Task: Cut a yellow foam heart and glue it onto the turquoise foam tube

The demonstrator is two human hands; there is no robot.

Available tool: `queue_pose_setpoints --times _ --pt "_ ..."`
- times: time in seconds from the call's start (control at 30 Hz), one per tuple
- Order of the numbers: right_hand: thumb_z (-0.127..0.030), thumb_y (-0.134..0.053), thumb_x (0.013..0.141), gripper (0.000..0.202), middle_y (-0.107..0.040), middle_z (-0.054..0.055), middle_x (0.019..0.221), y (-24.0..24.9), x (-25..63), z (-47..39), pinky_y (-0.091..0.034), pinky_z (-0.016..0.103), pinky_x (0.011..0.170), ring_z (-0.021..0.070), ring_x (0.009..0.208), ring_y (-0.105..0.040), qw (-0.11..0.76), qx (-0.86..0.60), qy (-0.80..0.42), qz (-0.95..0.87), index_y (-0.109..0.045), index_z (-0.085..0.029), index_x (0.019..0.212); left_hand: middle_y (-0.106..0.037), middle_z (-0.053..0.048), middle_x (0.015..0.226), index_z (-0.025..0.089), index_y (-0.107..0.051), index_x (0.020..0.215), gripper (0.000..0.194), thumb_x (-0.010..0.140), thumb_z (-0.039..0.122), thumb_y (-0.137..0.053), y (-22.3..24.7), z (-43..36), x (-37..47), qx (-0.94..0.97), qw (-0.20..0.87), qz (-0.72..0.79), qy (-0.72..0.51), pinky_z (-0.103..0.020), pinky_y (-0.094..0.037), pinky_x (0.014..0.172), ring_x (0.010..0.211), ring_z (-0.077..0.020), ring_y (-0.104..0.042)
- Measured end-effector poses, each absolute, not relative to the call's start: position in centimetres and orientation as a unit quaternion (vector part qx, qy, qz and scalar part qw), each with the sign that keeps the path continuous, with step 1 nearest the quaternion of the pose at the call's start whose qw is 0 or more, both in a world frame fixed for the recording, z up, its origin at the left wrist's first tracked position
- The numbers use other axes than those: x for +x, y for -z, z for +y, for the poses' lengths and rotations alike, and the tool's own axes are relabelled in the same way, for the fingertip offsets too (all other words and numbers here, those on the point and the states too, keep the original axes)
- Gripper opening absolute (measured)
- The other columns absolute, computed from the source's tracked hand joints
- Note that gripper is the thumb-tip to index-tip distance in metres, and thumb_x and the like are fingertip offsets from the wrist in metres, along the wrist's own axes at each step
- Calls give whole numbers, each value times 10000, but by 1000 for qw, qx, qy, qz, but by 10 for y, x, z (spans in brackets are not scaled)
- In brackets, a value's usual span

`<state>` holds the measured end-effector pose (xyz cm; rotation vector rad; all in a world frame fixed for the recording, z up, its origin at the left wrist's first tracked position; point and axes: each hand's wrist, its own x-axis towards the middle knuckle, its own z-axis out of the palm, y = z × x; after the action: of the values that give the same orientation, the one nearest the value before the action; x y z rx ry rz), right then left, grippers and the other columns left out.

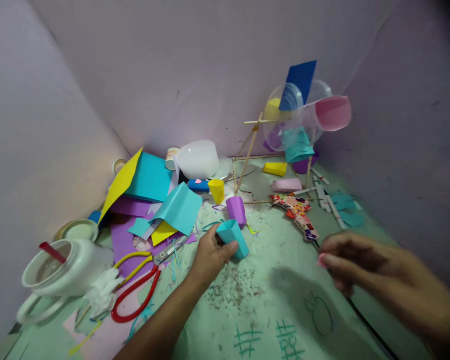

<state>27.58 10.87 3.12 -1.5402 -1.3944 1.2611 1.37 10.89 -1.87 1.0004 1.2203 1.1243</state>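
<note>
My left hand (212, 255) grips a teal paper cup (235, 240) between thumb and fingers, its open end tilted up and away. On the right, above the table, my right hand (348, 262) is closed in a pinch on a small pink piece (324, 260), too small to make out further. Just beyond the teal cup stand a purple paper cup (236, 210) and a yellow paper cup (217, 191). A flower-patterned glue gun (297, 212) lies near my right hand, its black cord (363, 320) running beneath that hand.
Behind stands a stick frame (250, 150) carrying a wheel of clear plastic discs (273, 135) with coloured paper cups. Red-and-yellow scissors (153, 265), a white pot (78, 265) and folded coloured paper (150, 175) lie left. Markers (324, 197) lie right, near the wall.
</note>
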Motion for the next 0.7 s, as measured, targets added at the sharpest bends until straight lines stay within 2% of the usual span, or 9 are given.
queue_pose_setpoints --times 0.07,0.13,0.23,0.33,0.4,0.47,0.57,0.7 --pt "-357 -735 622 204 -564 -31 526 -31 243 94 -454 244 457 126 453 -530 347 -558 -548 -518 -615 -224 719 -458 77 617 155 -484 982 404 675 369 -637 20 110 13 423 570 523 -471 -195 -336 437 453 -60 -373" --pt "-366 -728 612 223 -565 -31 508 -23 220 89 -450 236 455 121 448 -527 333 -536 -594 -499 -597 -199 682 -479 65 635 150 -493 968 403 663 366 -644 19 109 15 432 564 525 -469 -199 -365 467 486 -69 -411" --pt "-382 -697 651 228 -603 -12 541 -4 208 88 -460 239 503 130 497 -556 328 -534 -607 -489 -633 -177 725 -543 18 718 131 -532 962 412 626 331 -662 17 106 19 457 544 527 -466 -227 -432 580 626 -112 -509" --pt "-400 -672 677 252 -634 5 559 16 210 88 -467 250 549 152 542 -582 313 -559 -590 -492 -685 -171 782 -581 -16 776 112 -537 1069 484 629 278 -648 19 105 21 474 519 546 -456 -259 -451 629 686 -143 -536" --pt "-416 -662 683 269 -656 17 579 25 212 87 -476 258 582 175 586 -606 292 -576 -574 -504 -713 -180 799 -604 -39 836 112 -496 1165 574 627 240 -647 22 105 22 476 495 570 -451 -272 -450 623 668 -143 -530" --pt "-429 -662 678 281 -685 26 620 29 211 87 -490 269 636 201 654 -633 278 -586 -557 -519 -733 -195 816 -602 -76 984 130 -415 1265 686 627 221 -650 24 103 21 473 463 596 -455 -277 -442 614 638 -127 -509" --pt "-453 -657 673 314 -714 34 674 29 208 85 -506 288 689 230 720 -657 271 -589 -547 -530 -742 -214 858 -522 -102 1170 180 -311 1338 753 663 237 -640 23 97 21 469 412 620 -475 -281 -434 638 639 -111 -485" --pt "-452 -676 644 340 -734 50 712 25 200 83 -537 306 687 246 721 -679 286 -573 -570 -515 -744 -203 866 -561 -57 970 196 -364 1283 611 730 273 -611 22 89 21 495 334 620 -509 -287 -430 671 657 -133 -491"
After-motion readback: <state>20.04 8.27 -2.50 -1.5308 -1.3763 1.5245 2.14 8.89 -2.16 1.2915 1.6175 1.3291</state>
